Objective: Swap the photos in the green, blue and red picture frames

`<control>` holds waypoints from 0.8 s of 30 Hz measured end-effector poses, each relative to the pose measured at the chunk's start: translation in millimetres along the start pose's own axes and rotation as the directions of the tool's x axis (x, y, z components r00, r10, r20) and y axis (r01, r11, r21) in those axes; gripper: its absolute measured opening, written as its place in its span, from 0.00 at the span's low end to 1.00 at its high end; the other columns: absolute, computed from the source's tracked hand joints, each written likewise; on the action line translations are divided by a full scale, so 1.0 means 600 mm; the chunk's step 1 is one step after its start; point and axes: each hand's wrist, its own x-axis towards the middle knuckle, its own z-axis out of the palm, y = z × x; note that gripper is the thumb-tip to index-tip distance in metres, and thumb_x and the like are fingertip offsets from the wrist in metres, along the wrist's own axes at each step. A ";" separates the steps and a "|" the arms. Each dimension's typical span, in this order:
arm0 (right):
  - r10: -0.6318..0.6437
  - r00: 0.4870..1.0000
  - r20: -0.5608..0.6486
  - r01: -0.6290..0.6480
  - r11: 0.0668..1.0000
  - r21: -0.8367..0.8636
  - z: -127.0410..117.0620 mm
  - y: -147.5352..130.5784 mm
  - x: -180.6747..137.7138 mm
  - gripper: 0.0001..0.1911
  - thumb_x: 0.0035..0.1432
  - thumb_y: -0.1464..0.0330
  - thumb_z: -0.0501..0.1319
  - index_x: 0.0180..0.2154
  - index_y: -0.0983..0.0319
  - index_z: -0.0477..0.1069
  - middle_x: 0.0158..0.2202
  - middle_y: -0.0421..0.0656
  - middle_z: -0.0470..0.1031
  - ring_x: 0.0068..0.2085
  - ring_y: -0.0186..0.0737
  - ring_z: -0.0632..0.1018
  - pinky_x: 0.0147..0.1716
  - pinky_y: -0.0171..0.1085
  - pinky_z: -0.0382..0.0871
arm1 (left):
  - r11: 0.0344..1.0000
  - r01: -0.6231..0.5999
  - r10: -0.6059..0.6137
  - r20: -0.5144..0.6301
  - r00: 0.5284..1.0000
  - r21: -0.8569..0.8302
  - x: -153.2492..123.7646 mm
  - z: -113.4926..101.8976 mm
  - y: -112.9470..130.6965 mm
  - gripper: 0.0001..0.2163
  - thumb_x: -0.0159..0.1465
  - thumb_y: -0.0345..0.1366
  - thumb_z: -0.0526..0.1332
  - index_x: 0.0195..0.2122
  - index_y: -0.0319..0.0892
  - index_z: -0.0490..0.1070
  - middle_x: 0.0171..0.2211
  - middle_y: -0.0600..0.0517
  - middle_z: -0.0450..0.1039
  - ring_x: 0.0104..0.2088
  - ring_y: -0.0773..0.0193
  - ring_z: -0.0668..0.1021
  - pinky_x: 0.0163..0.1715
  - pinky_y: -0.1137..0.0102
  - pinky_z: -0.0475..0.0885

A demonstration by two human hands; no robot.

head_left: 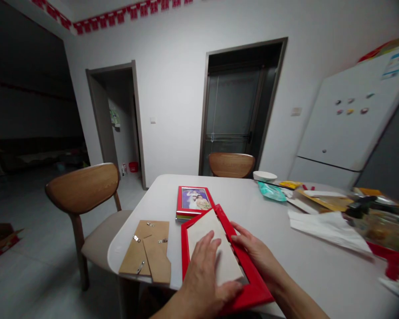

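Note:
A red picture frame (199, 223) lies face down near the table's front edge, with a pale sheet (204, 230) set into its opening. My left hand (206, 274) lies flat and open on that sheet, fingers stretched forward. My right hand (254, 250) rests on the frame's right rail, fingers pressed to the sheet's edge. Left of the frame lies a brown backing board (149, 252) with metal clips and a stand flap. Behind the frame sits a stack of red frames (193, 201) with a wedding photo on top.
The white table (246, 208) carries white paper (329, 226), a teal packet (271, 192), a white bowl (264, 176) and clutter at the right. Wooden chairs stand at the left (83, 188) and far side (231, 164). A white fridge (349, 124) stands at the right.

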 end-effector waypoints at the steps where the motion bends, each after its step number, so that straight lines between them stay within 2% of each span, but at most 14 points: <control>1: 0.002 1.000 -0.005 -0.002 1.000 0.000 0.002 -0.003 -0.002 0.31 0.43 0.67 0.59 0.51 0.60 0.54 0.19 0.35 0.71 0.15 0.29 0.68 0.16 0.30 0.63 | 0.998 -0.067 0.067 -0.023 0.997 0.019 0.003 0.000 0.005 0.31 0.48 0.31 0.61 0.53 0.35 0.52 0.56 0.39 0.51 0.55 0.50 0.57 0.53 0.55 0.55; 3: -0.005 1.000 0.002 0.005 1.000 -0.003 0.001 -0.005 -0.003 0.33 0.44 0.67 0.59 0.52 0.59 0.51 0.22 0.36 0.72 0.15 0.29 0.68 0.15 0.29 0.63 | 0.981 -0.186 0.189 -0.062 0.980 0.047 0.006 -0.007 0.009 0.28 0.50 0.26 0.57 0.53 0.36 0.53 0.52 0.41 0.58 0.52 0.54 0.61 0.51 0.58 0.59; 5: -0.016 1.000 -0.007 0.016 1.000 -0.026 -0.006 -0.003 -0.001 0.34 0.43 0.67 0.60 0.53 0.58 0.50 0.26 0.38 0.74 0.16 0.29 0.68 0.15 0.29 0.62 | 0.978 -0.201 0.206 -0.134 0.969 0.049 0.004 -0.022 0.008 0.26 0.51 0.23 0.52 0.53 0.39 0.53 0.47 0.44 0.64 0.47 0.58 0.67 0.47 0.63 0.64; 7: -0.022 0.999 -0.044 0.019 0.996 -0.085 -0.020 0.002 0.004 0.35 0.43 0.66 0.60 0.53 0.58 0.50 0.29 0.39 0.74 0.18 0.29 0.70 0.15 0.29 0.62 | 0.995 -0.093 0.097 -0.236 0.967 0.027 -0.001 -0.043 0.000 0.25 0.52 0.23 0.50 0.52 0.41 0.53 0.42 0.46 0.66 0.41 0.61 0.71 0.40 0.66 0.69; 9: -0.024 0.995 -0.096 0.007 0.984 -0.177 -0.040 0.012 0.013 0.35 0.42 0.66 0.61 0.52 0.60 0.51 0.28 0.39 0.74 0.19 0.30 0.70 0.16 0.28 0.61 | 0.998 0.060 -0.058 -0.323 0.944 -0.005 -0.013 -0.067 -0.015 0.23 0.54 0.26 0.50 0.52 0.42 0.53 0.41 0.47 0.66 0.38 0.62 0.72 0.34 0.68 0.71; 11: -0.037 0.990 -0.139 -0.004 0.958 -0.288 -0.064 0.027 0.024 0.34 0.42 0.64 0.60 0.52 0.63 0.54 0.24 0.38 0.73 0.19 0.31 0.70 0.17 0.29 0.62 | 0.982 0.186 -0.182 -0.373 0.910 -0.025 -0.031 -0.084 -0.036 0.21 0.54 0.28 0.52 0.50 0.41 0.55 0.43 0.46 0.66 0.41 0.59 0.71 0.37 0.66 0.70; 14: -0.091 0.984 -0.150 0.010 0.883 -0.470 -0.102 0.056 0.043 0.30 0.43 0.62 0.57 0.49 0.68 0.59 0.23 0.40 0.73 0.24 0.36 0.73 0.23 0.32 0.65 | 0.948 0.318 -0.308 -0.346 0.886 -0.031 -0.065 -0.093 -0.072 0.19 0.54 0.30 0.52 0.49 0.40 0.58 0.46 0.45 0.65 0.46 0.57 0.68 0.45 0.61 0.64; 17: -0.166 0.974 -0.151 0.026 0.752 -0.658 -0.125 0.078 0.057 0.28 0.43 0.60 0.54 0.46 0.69 0.63 0.26 0.43 0.75 0.29 0.41 0.74 0.29 0.35 0.65 | 0.918 0.396 -0.378 -0.268 0.886 0.013 -0.090 -0.088 -0.098 0.19 0.55 0.32 0.52 0.49 0.39 0.57 0.45 0.45 0.67 0.46 0.56 0.69 0.45 0.60 0.63; 21: -0.253 0.951 -0.176 -0.013 0.536 -0.844 -0.126 0.085 0.060 0.27 0.44 0.59 0.51 0.44 0.68 0.66 0.28 0.44 0.75 0.30 0.42 0.74 0.31 0.36 0.64 | 0.889 0.417 -0.379 -0.208 0.902 0.189 -0.098 -0.085 -0.105 0.18 0.54 0.33 0.53 0.47 0.39 0.61 0.36 0.47 0.71 0.38 0.56 0.72 0.41 0.60 0.64; 24: -0.280 0.947 -0.156 -0.025 0.421 -0.907 -0.117 0.082 0.058 0.26 0.46 0.60 0.50 0.45 0.66 0.66 0.29 0.44 0.75 0.30 0.41 0.74 0.32 0.35 0.63 | 0.880 0.388 -0.347 -0.185 0.919 0.274 -0.097 -0.090 -0.100 0.17 0.55 0.35 0.53 0.46 0.38 0.62 0.36 0.46 0.70 0.38 0.56 0.71 0.40 0.60 0.64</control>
